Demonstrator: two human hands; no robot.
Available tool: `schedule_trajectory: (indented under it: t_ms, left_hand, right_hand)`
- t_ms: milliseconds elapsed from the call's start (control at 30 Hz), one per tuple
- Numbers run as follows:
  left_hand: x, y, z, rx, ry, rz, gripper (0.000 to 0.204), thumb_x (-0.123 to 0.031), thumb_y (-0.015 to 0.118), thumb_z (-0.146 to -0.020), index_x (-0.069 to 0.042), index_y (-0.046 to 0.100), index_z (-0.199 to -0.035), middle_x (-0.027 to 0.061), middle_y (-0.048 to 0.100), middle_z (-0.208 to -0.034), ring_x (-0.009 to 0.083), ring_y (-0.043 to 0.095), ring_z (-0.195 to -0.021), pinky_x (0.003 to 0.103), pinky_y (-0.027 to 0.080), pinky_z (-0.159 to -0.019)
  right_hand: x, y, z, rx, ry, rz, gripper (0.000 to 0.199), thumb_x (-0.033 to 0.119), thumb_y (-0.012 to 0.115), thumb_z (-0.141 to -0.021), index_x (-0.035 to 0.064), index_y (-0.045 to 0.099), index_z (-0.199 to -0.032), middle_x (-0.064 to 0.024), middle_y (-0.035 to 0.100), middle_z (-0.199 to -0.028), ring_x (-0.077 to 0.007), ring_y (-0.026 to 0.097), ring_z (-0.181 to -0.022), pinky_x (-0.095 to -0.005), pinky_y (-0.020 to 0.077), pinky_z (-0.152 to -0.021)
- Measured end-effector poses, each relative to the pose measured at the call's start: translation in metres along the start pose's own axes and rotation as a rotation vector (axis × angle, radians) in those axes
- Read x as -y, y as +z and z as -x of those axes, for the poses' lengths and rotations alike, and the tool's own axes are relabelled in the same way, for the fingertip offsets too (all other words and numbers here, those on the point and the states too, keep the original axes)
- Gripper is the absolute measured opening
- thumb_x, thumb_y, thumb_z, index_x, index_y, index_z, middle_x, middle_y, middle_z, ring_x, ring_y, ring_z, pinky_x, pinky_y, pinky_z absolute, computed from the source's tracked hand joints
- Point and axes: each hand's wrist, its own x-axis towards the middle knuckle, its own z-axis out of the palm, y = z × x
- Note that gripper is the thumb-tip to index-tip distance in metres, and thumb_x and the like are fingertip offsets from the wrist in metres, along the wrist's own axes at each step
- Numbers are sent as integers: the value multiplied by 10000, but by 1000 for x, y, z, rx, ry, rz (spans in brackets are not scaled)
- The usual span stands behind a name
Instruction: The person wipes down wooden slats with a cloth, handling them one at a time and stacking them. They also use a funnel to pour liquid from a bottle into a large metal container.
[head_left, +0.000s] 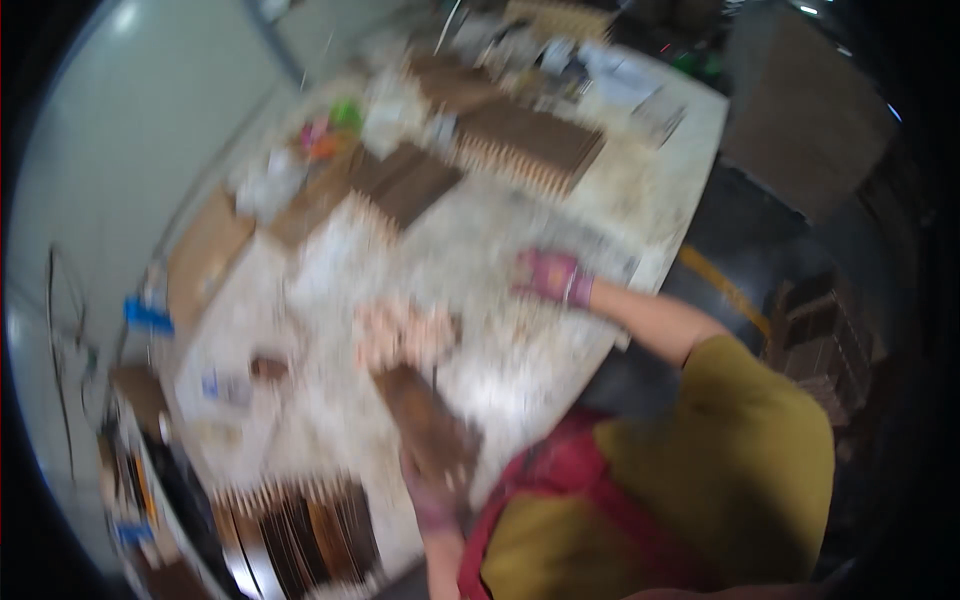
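Blur softens much of the view. My left hand (432, 503), in a pinkish glove, is closed on the near end of a brown wooden board (422, 415), held over the pale worktable (330, 430). Pale, blocky pieces (405, 335) lie at the board's far end; whether they belong to it I cannot tell. My right hand (548, 277), in a pink glove, is reached out over the table to the right with its fingers seemingly apart and nothing visible in them.
Brown boards with pale notched ends stand in a row (295, 530) at the near left. More stacks lie farther back, one at centre left (410, 185) and one at the back (535, 140). Cardboard (210, 245) and a blue item (148, 315) are along the left.
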Motion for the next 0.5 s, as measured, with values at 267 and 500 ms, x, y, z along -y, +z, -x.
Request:
schedule_trajectory:
  t_ms: [267,500]
  left_hand:
    - [-7,33,3,196,19,143,608,-469,383,-993,7,418,-1371,226,526,-1266,383,517,-1120,531,429,-994]
    - [-4,19,-5,205,22,168,607,-474,451,-982,-6,424,-1367,222,522,-1294,399,513,-1179,557,428,-1005]
  right_hand:
    - [39,-48,-19,-25,97,-341,385,256,645,-850,73,537,-1171,-151,643,-1054,-336,633,-956,-420,508,-835]
    - [206,-94,-8,303,-542,-686,524,500,528,-921,90,579,-1243,-102,606,-1122,-239,597,-1040,-350,501,-912]
